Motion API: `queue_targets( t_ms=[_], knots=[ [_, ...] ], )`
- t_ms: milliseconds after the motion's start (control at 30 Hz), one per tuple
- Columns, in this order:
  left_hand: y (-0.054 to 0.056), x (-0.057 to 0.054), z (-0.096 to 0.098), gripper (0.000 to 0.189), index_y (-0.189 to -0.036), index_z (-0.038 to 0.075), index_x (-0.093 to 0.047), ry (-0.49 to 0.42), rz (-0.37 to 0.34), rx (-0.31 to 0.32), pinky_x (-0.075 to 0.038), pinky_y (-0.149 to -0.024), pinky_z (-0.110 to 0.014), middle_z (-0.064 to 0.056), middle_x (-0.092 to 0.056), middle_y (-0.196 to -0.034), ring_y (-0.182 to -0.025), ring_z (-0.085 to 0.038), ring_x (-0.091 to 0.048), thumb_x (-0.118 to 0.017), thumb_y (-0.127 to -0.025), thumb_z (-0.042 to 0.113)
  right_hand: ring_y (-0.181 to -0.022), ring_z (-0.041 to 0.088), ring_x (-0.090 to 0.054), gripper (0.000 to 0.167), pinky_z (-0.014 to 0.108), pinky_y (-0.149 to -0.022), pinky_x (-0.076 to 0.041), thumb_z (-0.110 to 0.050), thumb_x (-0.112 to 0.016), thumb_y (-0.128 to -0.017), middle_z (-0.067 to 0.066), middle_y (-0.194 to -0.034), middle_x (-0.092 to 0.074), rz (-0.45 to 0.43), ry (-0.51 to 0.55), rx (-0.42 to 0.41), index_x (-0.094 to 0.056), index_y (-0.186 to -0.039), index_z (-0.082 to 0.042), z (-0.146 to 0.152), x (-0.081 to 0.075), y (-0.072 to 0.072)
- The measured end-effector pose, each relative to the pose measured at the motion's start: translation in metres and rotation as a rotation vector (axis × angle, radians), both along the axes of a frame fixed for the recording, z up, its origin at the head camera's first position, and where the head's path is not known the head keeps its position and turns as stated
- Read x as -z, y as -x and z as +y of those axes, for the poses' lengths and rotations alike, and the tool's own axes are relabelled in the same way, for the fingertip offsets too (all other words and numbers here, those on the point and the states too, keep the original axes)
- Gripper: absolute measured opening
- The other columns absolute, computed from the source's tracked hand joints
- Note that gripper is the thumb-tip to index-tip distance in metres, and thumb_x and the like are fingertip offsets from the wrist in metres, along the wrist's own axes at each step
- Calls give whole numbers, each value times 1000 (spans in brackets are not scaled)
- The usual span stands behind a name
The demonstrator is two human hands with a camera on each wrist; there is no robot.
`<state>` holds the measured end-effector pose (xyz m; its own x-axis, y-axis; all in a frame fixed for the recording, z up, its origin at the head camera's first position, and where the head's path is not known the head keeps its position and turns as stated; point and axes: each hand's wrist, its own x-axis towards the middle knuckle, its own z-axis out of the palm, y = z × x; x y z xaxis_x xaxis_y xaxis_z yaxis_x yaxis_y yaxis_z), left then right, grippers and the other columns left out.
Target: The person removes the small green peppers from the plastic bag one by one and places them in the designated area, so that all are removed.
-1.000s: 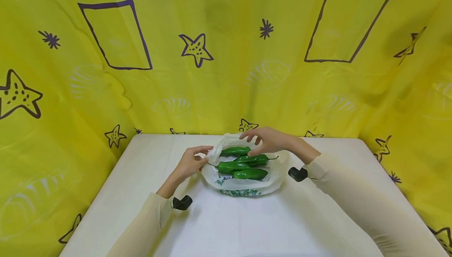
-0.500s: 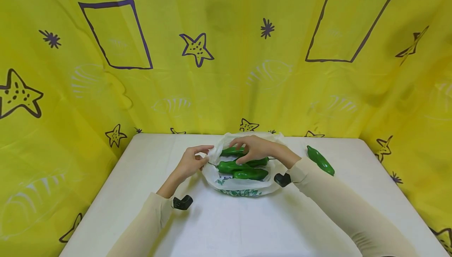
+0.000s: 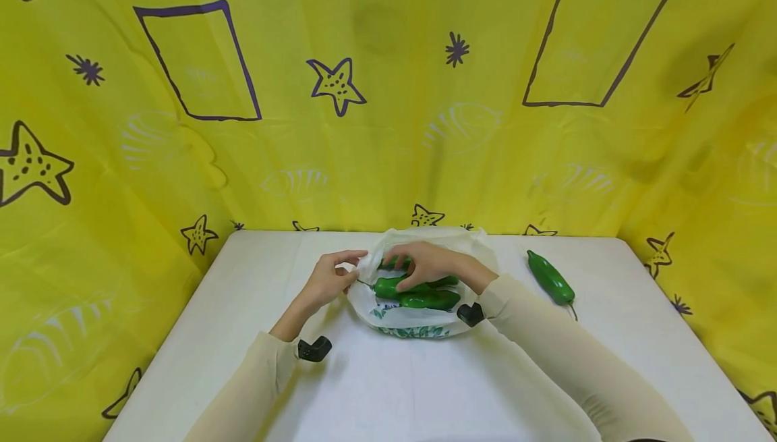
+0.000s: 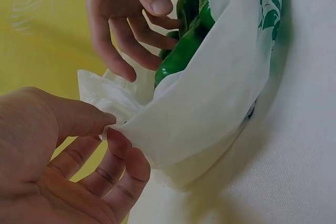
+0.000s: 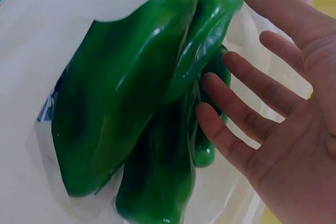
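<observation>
A white plastic bag [image 3: 364, 310] with green leaf print lies with its mouth spread wide, several long green peppers [image 3: 429, 300] inside. My left hand [image 3: 324, 282] pinches the bag's left rim between thumb and fingertips, as the left wrist view shows with the bag wall [image 4: 210, 93] pulled taut. Over the peppers is my right hand [image 3: 427, 263], its fingers spread and lightly bent. In the right wrist view its thumb is by the stem end of one pepper [image 5: 210, 30], and its other fingertips are at a darker pepper [image 5: 214, 74] behind; firm contact cannot be judged.
One green pepper [image 3: 549, 278] lies on the white table [image 3: 388, 388] to the right of the bag, stem toward me. A yellow patterned curtain [image 3: 388, 158] hangs behind the table and along both sides.
My right hand has moved left and down into the bag. The pepper on the right of the table, not visible one second ago, now shows fully. My left hand has stayed at the rim.
</observation>
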<state>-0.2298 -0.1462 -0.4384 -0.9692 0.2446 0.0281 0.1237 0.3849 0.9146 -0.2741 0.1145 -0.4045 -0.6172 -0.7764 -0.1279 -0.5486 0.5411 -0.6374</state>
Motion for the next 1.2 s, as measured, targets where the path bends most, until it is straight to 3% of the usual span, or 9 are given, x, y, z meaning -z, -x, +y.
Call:
queue_targets(
  t_ms=[333,1200],
  knots=[
    [0,0,1,44,-135,8,-68,-5,11,5,-41,-51,-24,-15,-64,-117,-53,-15,-49,-64,-93,-5,-100,19,-66,46,35,-92,-54,-18,-81,-90,8,-118,-69,33,-60,1,-64,-132,-12,-14,7,0],
    [-2,-1,0,44,-135,11,-69,12,-6,-12,-41,-52,-25,-14,-64,-117,-54,-19,-49,-65,-94,-4,-109,18,-65,43,36,-94,-54,-11,-80,-89,0,-119,-69,68,-142,-14,-70,-128,-25,-24,13,-3]
  ],
)
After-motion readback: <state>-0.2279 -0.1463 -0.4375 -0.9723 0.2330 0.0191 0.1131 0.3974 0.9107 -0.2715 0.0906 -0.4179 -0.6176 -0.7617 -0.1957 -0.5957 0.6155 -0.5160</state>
